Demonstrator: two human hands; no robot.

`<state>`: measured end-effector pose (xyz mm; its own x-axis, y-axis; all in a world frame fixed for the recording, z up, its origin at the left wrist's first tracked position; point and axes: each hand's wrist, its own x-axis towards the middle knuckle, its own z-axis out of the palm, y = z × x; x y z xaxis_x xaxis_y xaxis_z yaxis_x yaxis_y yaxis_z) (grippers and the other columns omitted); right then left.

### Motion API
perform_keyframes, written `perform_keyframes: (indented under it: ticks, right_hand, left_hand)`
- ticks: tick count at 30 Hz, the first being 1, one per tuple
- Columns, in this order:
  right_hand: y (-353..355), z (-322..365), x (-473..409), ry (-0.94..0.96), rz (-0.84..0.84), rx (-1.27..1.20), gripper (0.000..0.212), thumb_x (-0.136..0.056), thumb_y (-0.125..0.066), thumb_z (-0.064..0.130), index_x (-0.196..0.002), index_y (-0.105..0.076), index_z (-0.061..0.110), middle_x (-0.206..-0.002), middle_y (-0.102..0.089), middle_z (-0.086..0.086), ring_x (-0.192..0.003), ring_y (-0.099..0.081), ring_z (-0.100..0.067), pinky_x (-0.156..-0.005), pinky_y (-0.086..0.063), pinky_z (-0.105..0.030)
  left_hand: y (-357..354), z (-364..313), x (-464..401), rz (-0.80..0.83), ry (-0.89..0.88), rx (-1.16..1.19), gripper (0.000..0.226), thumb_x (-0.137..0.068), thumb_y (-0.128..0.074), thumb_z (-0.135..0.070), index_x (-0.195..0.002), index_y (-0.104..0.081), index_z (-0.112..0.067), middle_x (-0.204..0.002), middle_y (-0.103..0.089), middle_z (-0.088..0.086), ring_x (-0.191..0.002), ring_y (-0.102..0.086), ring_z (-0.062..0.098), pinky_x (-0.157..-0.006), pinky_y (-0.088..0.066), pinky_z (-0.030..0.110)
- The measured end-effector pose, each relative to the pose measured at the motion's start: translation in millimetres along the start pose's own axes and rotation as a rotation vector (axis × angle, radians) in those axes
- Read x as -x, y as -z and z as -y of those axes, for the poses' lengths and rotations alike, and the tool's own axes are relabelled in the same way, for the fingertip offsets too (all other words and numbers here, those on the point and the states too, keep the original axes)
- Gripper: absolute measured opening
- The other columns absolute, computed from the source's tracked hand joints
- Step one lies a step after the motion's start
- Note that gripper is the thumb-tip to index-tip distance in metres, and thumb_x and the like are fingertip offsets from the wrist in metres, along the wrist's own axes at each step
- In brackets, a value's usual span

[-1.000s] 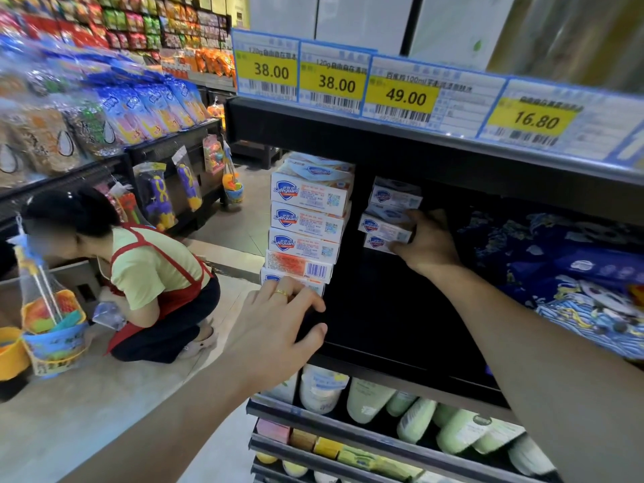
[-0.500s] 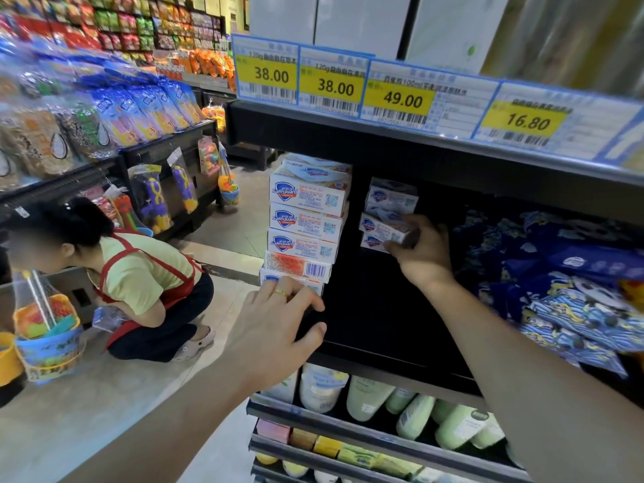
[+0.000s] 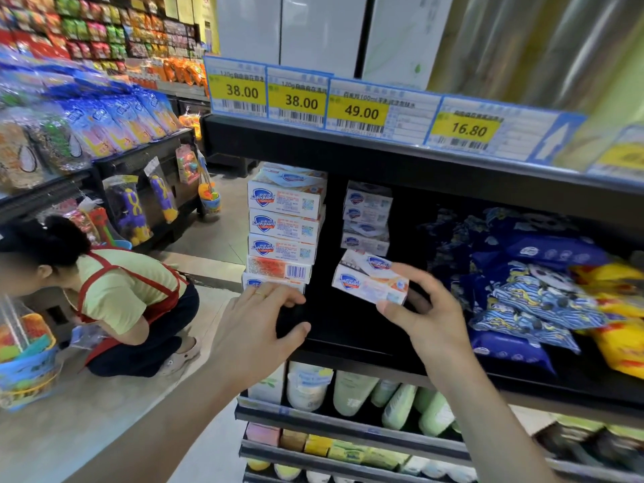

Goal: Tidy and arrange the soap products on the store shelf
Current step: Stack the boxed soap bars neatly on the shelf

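Shelf [image 3: 348,346]: soap box [image 3: 369,282] seemingly between fingers [image 3: 393,310].

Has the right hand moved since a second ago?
Yes. The right hand has come out from deep beside the back stack of soap boxes toward the shelf's front edge, lower down, now holding two soap boxes.

The left hand [image 3: 259,322] hides most of the lowest box [image 3: 256,282] in the near-left stack. The packets [image 3: 620,329] on the far right are blurred and cut off by the edge.
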<state>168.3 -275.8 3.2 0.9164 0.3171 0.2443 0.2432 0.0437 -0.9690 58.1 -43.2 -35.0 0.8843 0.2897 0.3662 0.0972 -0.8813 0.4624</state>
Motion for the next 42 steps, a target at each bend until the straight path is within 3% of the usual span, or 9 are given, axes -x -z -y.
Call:
perform_keyframes:
  ticks: [4, 9, 13, 16, 20, 24, 31, 35, 42]
  right_hand:
    - [2.3, 0.7, 32.9, 0.063, 0.081, -0.12, 0.055, -0.078, -0.078, -0.017, -0.113, -0.076, 0.026, -0.134, -0.061, -0.002, -0.122, -0.065, -0.015, -0.087, -0.058, -0.023]
    - [-0.6, 3.5, 60.2, 0.099, 0.158, -0.172, 0.052, -0.076, -0.076, -0.019, -0.114, -0.075, 0.017, -0.132, -0.057, 0.001, -0.124, -0.063, -0.019, -0.085, -0.058, -0.028]
    - [-2.4, 9.6, 73.2, 0.13, 0.19, -0.151, 0.054, -0.076, -0.075, -0.023, -0.112, -0.075, 0.017, -0.129, -0.055, 0.005, -0.124, -0.063, -0.019, -0.083, -0.058, -0.027]
    - [-1.2, 15.5, 78.1, 0.154, 0.207, -0.111, 0.058, -0.077, -0.075, -0.022, -0.109, -0.075, 0.027, -0.132, -0.053, 0.005, -0.124, -0.062, -0.021, -0.082, -0.058, -0.028]
    - [0.0, 20.4, 82.5, 0.193, 0.209, 0.038, 0.057, -0.08, -0.076, -0.017, -0.103, -0.074, 0.034, -0.136, -0.047, 0.008, -0.125, -0.062, -0.019, -0.081, -0.059, -0.026]
    - [0.7, 25.1, 85.1, 0.225, 0.204, 0.095, 0.054, -0.081, -0.078, -0.014, -0.106, -0.073, 0.034, -0.139, -0.046, 0.012, -0.125, -0.062, -0.017, -0.081, -0.06, -0.027]
    - [5.9, 28.9, 89.1, 0.232, 0.25, 0.168, 0.057, -0.083, -0.079, 0.011, -0.13, -0.063, 0.04, -0.16, -0.031, 0.019, -0.131, -0.059, -0.016, -0.092, -0.059, -0.037]
    - [8.2, 28.1, 91.6, 0.219, 0.28, 0.205, 0.07, -0.085, -0.081, 0.014, -0.143, -0.054, 0.043, -0.163, -0.027, 0.019, -0.143, -0.048, -0.015, -0.107, -0.05, -0.046]
    - [7.6, 31.3, 92.2, 0.26, 0.259, 0.298, 0.077, -0.086, -0.081, 0.015, -0.148, -0.047, 0.045, -0.164, -0.027, 0.017, -0.151, -0.034, -0.015, -0.114, -0.04, -0.048]
  left_hand:
    - [8.7, -8.8, 9.3, 0.041, 0.026, 0.36, 0.059, -0.086, -0.079, -0.041, -0.131, -0.045, -0.056, -0.114, -0.061, -0.03, -0.115, -0.056, -0.003, -0.098, -0.05, 0.03]
    - [26.0, -29.8, 27.0, 0.224, 0.032, 0.865, 0.085, -0.077, -0.083, -0.048, -0.146, -0.035, -0.062, -0.137, -0.06, -0.02, -0.123, -0.064, 0.014, -0.1, -0.055, 0.038]
    - [35.9, -39.0, 35.9, 0.313, 0.004, 1.073, 0.086, -0.08, -0.085, -0.027, -0.148, -0.039, -0.052, -0.145, -0.06, -0.005, -0.123, -0.066, 0.028, -0.099, -0.057, 0.042]
    - [40.1, -43.5, 38.8, 0.302, -0.023, 1.083, 0.073, -0.084, -0.079, -0.008, -0.142, -0.051, -0.044, -0.143, -0.061, -0.002, -0.12, -0.067, 0.031, -0.096, -0.058, 0.038]
    - [44.2, -50.8, 41.3, 0.248, -0.071, 0.982, 0.066, -0.085, -0.074, -0.002, -0.134, -0.057, -0.042, -0.139, -0.061, 0.005, -0.12, -0.066, 0.026, -0.095, -0.059, 0.035]
    - [44.8, -57.3, 46.1, 0.169, -0.158, 0.796, 0.067, -0.086, -0.076, 0.011, -0.122, -0.063, -0.044, -0.154, -0.038, -0.012, -0.128, -0.063, 0.021, -0.089, -0.061, 0.03]
    - [47.3, -54.2, 47.2, 0.178, -0.117, 0.943, 0.053, -0.084, -0.079, 0.0, -0.122, -0.067, -0.035, -0.146, -0.053, -0.009, -0.123, -0.067, 0.026, -0.089, -0.061, 0.035]
    - [49.4, -51.0, 48.3, 0.207, -0.039, 1.057, 0.053, -0.08, -0.08, 0.0, -0.12, -0.068, -0.034, -0.143, -0.057, 0.001, -0.12, -0.068, 0.03, -0.093, -0.061, 0.044]
    - [53.9, -44.3, 49.0, 0.31, 0.07, 1.176, 0.055, -0.081, -0.084, -0.014, -0.128, -0.064, -0.033, -0.127, -0.073, 0.008, -0.116, -0.071, 0.032, -0.094, -0.061, 0.038]
